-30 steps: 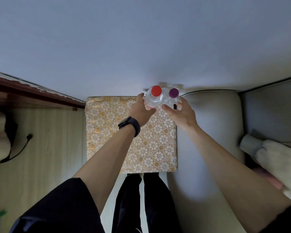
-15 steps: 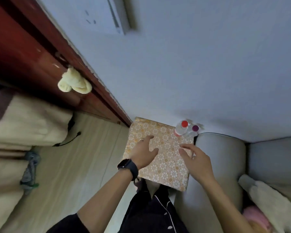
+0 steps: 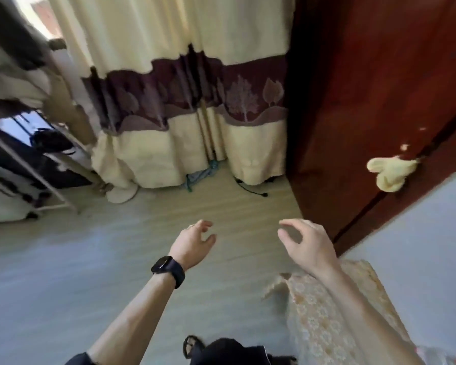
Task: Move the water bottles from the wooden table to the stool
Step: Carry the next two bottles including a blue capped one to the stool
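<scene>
My left hand [image 3: 194, 243], with a black watch on its wrist, hangs over the pale floor with loosely curled fingers and holds nothing. Beside it, my right hand [image 3: 307, 243] is likewise loosely curled and holds nothing. The stool [image 3: 321, 320] with its gold flower-patterned top lies at the lower right, partly under my right forearm. A sliver of a clear bottle with a red cap [image 3: 450, 358] shows at the bottom right corner. The wooden table is out of view.
A dark red wooden door [image 3: 366, 101] stands open at the right, a yellow cloth [image 3: 391, 172] on its handle. Cream and purple curtains [image 3: 184, 101] hang ahead. A metal-framed rack [image 3: 24, 167] stands at the left. A black cable [image 3: 250, 189] lies on the floor.
My hands let go of the two bottles on the stool and drew back. My view has swung left, away from the stool and wall toward the curtains and door.
</scene>
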`<state>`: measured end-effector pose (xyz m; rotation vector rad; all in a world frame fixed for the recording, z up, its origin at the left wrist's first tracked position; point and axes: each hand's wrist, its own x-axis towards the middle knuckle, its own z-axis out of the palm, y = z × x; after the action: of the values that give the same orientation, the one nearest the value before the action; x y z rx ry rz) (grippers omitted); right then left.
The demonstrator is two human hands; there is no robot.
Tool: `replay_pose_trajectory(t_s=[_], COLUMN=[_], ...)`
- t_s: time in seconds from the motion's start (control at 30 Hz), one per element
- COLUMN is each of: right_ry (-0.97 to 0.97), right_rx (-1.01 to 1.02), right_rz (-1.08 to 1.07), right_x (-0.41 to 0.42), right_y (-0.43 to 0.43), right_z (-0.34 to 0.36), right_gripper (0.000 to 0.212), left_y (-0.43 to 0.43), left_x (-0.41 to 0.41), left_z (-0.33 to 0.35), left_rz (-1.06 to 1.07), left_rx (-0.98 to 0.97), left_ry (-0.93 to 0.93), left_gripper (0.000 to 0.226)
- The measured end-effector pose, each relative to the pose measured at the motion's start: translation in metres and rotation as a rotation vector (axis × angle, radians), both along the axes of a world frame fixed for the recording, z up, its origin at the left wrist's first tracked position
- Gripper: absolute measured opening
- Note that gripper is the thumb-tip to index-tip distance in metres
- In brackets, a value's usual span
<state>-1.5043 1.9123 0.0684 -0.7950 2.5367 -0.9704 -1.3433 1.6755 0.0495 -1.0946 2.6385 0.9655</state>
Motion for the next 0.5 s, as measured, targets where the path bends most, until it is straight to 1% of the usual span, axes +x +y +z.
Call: replay_pose_trajectory(t_s=[0.1, 0.2, 0.33, 0.5], right_ry=[0.036, 0.053, 0.104, 0.166], right_rx=[0.031, 0.036, 0.008, -0.083], right_rz=[0.217, 0.416, 0.713, 1.010], right_x=[0.033, 0.091, 0.182, 0.284], right_y=[-0.094, -0.186, -0.300, -0.417], right_z=[0.015, 0.020, 0.036, 0.069], right_gripper=[0.025, 0.026, 0.028, 0.032], left_y=[-0.063, -0.112, -0.162, -0.204], left_x=[0.086, 0.178, 0.290, 0.400], left_z=[0.009, 0.014, 0.023, 0.057], left_rz=[0.227, 0.421, 0.662, 0.937], left_rx=[-0.030, -0.038, -0.070, -0.175], left_ry=[0.064, 0.098, 0.157, 0.237], left_gripper=[0.040, 0.039, 0.037, 0.036])
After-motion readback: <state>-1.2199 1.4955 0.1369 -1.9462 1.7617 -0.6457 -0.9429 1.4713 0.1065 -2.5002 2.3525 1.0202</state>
